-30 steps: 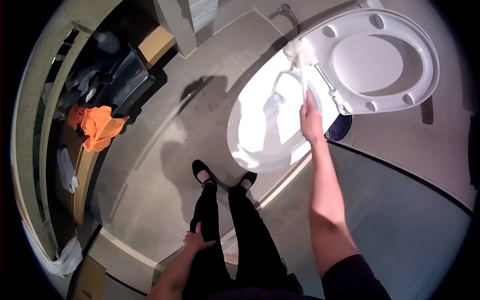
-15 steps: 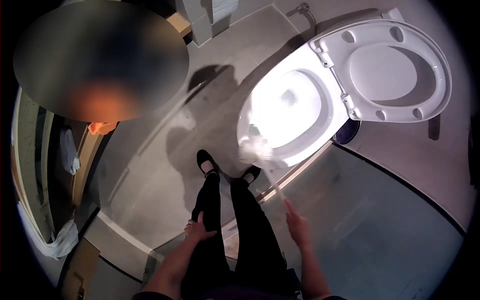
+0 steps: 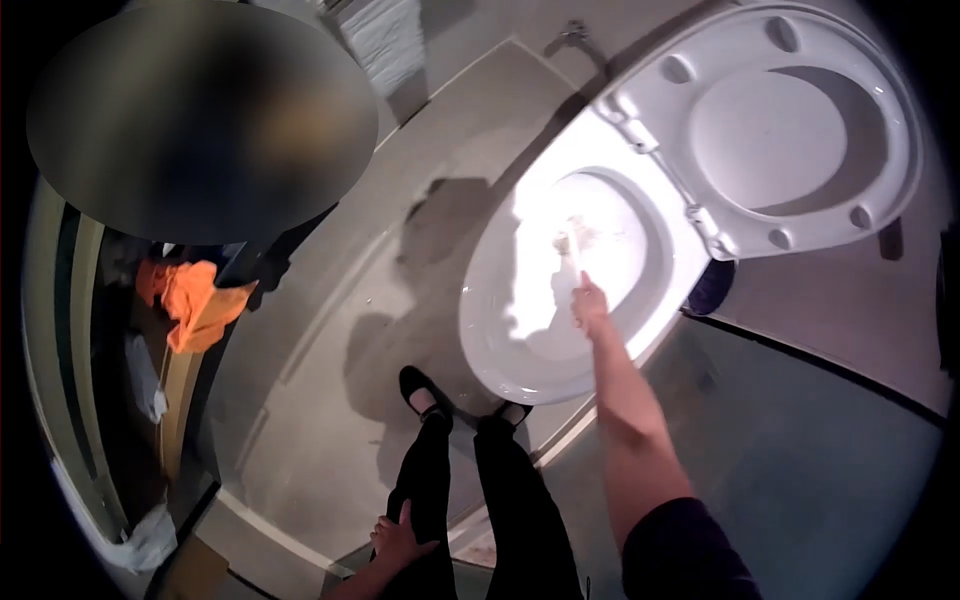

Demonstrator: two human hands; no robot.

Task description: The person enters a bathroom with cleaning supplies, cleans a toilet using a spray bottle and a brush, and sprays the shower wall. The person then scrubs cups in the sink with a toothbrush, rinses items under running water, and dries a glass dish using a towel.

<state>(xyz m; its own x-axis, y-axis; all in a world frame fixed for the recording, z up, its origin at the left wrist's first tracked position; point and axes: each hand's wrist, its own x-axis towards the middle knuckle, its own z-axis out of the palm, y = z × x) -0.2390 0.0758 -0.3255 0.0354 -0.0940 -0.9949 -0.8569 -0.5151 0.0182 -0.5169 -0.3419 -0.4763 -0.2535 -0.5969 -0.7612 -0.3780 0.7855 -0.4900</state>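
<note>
My right hand (image 3: pixel 590 305) is closed around the white handle of a toilet brush (image 3: pixel 573 250), reaching over the toilet bowl (image 3: pixel 490 350). The brush head is down inside the bowl, hard to make out in the bright glare. Hinged back on the right, the white toilet seat and lid (image 3: pixel 877 135) stand raised. My left hand (image 3: pixel 402 540) rests on my left leg, its thumb apart from the fingers and nothing seen in it.
An orange cloth (image 3: pixel 200 305) lies on a wooden-edged shelf at the left. Behind the toilet's right side stands a dark round container (image 3: pixel 712 288). A raised edge borders the grey surface at lower right. A pipe valve (image 3: pixel 573 35) sticks out near the wall.
My right hand has moved up and forward over the bowl, carrying the brush head from the front rim down into it. My left hand stays on my leg; the view has shifted.
</note>
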